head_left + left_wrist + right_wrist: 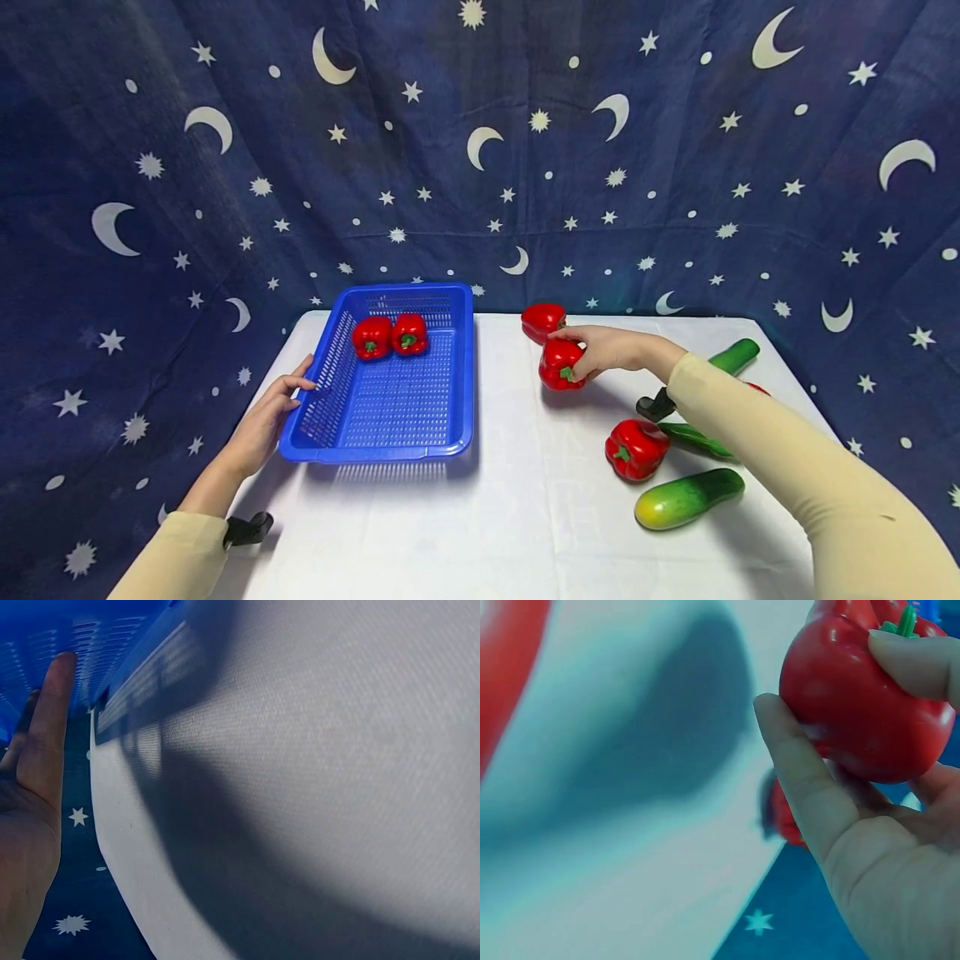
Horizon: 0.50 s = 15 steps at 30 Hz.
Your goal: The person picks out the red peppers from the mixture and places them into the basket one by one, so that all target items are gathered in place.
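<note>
My right hand (603, 348) grips a red bell pepper (559, 364) with thumb and fingers. It is raised off the table, and its shadow falls on the cloth. In the right wrist view the thumb presses near the green stem of the held pepper (862, 697). My left hand (266, 417) holds the left rim of a blue plastic basket (378, 455); in the left wrist view its fingers (56, 697) lie along the slotted outer side. Two red peppers, one at left (372, 337) and one at right (409, 334), sit at the basket's far end.
Another red pepper (542, 322) lies behind the held one. Nearer the front right are a red pepper (636, 450) and a yellow-green cucumber (688, 498). More green vegetables (735, 357) lie partly behind my right sleeve. A star-patterned cloth (540, 208) hangs behind the white table (517, 517).
</note>
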Each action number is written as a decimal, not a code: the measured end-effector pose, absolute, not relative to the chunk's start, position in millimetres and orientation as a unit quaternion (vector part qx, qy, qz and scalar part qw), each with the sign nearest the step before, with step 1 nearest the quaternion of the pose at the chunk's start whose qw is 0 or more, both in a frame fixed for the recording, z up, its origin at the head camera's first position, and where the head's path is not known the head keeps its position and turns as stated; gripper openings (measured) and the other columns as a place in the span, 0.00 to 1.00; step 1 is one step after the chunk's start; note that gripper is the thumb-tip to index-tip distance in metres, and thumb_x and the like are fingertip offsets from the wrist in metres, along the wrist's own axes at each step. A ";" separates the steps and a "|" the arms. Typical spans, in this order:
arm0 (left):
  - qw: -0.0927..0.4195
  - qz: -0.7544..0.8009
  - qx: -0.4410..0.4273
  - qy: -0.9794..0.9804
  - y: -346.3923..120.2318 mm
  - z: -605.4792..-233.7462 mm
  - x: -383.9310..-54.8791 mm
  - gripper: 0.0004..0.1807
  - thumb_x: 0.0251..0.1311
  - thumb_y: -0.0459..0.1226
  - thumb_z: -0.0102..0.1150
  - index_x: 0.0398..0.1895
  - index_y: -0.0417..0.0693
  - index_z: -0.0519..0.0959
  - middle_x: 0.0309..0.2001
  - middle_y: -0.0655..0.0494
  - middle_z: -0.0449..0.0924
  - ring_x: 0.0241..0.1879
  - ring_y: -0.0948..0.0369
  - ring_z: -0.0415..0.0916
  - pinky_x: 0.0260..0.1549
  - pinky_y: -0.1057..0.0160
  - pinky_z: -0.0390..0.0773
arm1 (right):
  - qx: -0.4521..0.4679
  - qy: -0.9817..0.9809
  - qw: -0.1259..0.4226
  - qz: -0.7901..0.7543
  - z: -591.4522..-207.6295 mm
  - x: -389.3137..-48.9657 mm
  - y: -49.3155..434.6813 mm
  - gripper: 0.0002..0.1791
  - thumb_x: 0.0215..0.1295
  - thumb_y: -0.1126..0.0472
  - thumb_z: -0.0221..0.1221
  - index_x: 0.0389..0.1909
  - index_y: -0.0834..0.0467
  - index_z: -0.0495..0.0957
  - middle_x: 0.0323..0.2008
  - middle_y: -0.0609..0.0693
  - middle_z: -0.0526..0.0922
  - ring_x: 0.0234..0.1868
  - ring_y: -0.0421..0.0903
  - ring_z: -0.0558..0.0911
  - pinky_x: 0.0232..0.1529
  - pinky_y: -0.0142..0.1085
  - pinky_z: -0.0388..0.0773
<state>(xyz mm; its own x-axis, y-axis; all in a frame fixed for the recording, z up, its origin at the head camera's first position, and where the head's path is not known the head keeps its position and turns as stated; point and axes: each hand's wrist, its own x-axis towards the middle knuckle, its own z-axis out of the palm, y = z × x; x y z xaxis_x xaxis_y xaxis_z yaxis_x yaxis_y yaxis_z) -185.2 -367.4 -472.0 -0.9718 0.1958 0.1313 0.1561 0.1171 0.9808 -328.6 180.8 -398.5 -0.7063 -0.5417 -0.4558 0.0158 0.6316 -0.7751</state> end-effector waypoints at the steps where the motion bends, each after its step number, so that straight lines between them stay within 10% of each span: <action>1: 0.015 0.652 0.117 0.749 -367.4 -471.5 -185.3 0.17 0.71 0.27 0.33 0.58 0.32 0.67 0.83 0.52 0.40 0.81 0.50 0.32 0.61 0.76 0.59 | -0.159 0.831 0.346 -0.406 -394.4 -328.7 179.7 0.52 0.51 0.71 0.68 0.78 0.58 0.56 0.65 0.65 0.66 0.57 0.59 0.75 0.49 0.46 0.82; 15: 0.014 0.640 0.105 0.761 -365.9 -469.2 -183.6 0.18 0.70 0.27 0.32 0.58 0.34 0.67 0.83 0.54 0.41 0.81 0.46 0.31 0.59 0.77 0.60 | -0.226 0.809 0.286 -0.460 -349.6 -326.0 142.2 0.50 0.51 0.70 0.64 0.78 0.49 0.58 0.67 0.56 0.68 0.62 0.60 0.71 0.50 0.48 0.80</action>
